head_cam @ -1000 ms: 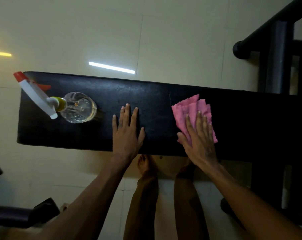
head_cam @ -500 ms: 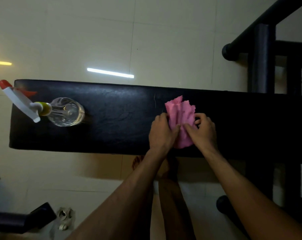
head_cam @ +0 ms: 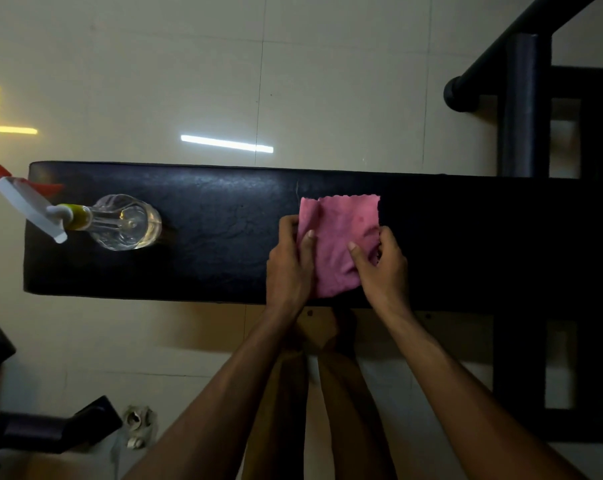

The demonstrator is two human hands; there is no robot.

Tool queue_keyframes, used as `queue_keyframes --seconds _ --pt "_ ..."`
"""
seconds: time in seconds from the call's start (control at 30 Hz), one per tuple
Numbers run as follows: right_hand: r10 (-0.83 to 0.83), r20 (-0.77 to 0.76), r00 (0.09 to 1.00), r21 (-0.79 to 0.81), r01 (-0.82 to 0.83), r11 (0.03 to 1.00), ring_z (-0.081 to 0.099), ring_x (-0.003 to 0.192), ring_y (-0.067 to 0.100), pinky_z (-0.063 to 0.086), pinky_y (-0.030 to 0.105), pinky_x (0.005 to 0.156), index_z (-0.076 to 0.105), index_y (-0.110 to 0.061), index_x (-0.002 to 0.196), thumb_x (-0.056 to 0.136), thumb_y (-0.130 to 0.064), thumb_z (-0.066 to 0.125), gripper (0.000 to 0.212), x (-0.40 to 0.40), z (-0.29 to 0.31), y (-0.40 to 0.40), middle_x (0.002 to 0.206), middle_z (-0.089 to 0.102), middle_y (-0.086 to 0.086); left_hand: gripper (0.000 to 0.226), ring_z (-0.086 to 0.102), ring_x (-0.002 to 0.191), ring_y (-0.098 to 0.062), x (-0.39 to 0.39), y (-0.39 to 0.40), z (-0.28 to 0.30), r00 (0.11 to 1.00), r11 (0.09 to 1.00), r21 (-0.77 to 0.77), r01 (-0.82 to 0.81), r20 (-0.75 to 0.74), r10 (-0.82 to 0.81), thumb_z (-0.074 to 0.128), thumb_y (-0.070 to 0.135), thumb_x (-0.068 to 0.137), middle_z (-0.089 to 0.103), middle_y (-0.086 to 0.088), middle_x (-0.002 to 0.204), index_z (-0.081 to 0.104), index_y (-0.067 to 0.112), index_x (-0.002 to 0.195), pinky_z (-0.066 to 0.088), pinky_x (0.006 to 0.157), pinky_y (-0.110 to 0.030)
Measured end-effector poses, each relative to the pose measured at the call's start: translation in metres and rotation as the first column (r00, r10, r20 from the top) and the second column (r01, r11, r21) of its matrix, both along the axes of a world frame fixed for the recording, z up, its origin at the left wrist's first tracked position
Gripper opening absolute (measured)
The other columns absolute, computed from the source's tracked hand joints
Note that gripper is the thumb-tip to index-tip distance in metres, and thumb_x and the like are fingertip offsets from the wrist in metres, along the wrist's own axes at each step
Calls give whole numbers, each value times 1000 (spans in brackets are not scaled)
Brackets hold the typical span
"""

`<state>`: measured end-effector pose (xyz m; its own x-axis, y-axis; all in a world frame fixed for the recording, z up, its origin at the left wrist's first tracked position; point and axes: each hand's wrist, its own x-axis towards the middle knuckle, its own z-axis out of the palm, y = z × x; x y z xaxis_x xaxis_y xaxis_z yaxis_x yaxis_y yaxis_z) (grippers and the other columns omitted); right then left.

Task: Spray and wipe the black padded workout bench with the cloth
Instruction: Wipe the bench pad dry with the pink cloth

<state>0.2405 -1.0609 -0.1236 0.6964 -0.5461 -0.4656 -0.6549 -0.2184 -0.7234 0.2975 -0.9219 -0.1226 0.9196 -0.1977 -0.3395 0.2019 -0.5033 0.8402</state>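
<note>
Now both hands, left hand [head_cam: 289, 261] and right hand [head_cam: 383, 268], grip the pink cloth [head_cam: 341, 233] mid-frame on the bench [head_cam: 206, 237], refolding it; wiping likely comes next.

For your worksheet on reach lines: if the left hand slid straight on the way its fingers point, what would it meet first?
The left hand points toward the bench's far edge; it would likely cross only bare black bench padding beside the pink cloth, though depth is unclear.

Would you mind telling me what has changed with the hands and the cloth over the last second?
The left hand left its flat rest on the bench and moved right to grip the pink cloth. The right hand, which had pressed flat on the cloth, now pinches its right edge. Together they have spread the bunched cloth flatter. The spray bottle stays at the bench's left end, untouched.
</note>
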Motion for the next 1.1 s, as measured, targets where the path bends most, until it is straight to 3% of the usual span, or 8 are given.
queue_keyframes --seconds 0.1,0.17,0.43,0.6,0.77,0.9,1.0,1.1 --pt "9 -16 1000 7 -9 1000 59 103 7 52 19 78 52 -26 128 91 -25 72 42 -6 -7 6 121 59 -6 23 65 81 -15 5 16 -7 993 993 112 -39 -107 51 45 42 103 68 6 96 51 25 117 56 70 -38" --pt "8 -28 1000 1 -8 1000 55 104 6 46 12 77 50 -25 136 89 -17 74 53 -10 -10 8 129 53 -4 32 66 91 -15 5 24 -10 968 980 181 -85 -218 124 50 50 100 66 7 98 56 21 115 56 80 -38" --pt "58 -41 997 -79 -61 995 53 110 6 45 11 79 57 -23 131 93 -7 66 42 -11 -7 1 132 47 -7 47 62 82 -13 4 -2 -11 980 975 211 63 -198 -20 77 52 78 58 11 89 50 19 99 56 71 -34" --pt "46 -50 998 -55 -49 997 57 104 8 55 23 84 62 -25 121 94 -6 63 33 -10 -10 -13 123 51 -7 55 59 93 -13 10 -15 -10 957 990 139 -10 -285 50 82 37 79 61 6 106 52 14 119 49 76 -30" --pt "-10 -1 1000 -32 10 999 60 103 10 47 12 73 61 -27 115 94 -5 61 30 -2 -2 -20 123 53 -5 12 67 92 -22 11 -1 -8 957 994 106 -22 -286 52 73 22 89 68 2 91 65 19 99 49 75 -29" --pt "-26 1 1000 -9 26 1000 61 103 9 44 9 71 62 -21 122 96 -6 59 30 1 10 -19 129 56 0 22 66 99 -14 3 29 8 946 998 2 -64 -319 61 69 18 92 67 9 101 61 23 111 56 84 -32" --pt "-3 9 1000 21 3 1000 61 103 10 43 9 69 62 -20 122 97 -8 58 29 4 23 -16 128 60 1 29 64 95 -1 -6 55 33 931 989 -72 -130 -352 97 69 13 92 64 13 104 57 24 116 56 79 -17" --pt "39 12 999 44 -40 998 61 105 10 43 8 70 63 -18 121 97 -8 58 27 9 38 -6 125 63 1 27 65 97 -5 -14 83 58 910 973 -97 -210 -383 158 70 12 91 66 11 106 59 27 111 55 78 -21"
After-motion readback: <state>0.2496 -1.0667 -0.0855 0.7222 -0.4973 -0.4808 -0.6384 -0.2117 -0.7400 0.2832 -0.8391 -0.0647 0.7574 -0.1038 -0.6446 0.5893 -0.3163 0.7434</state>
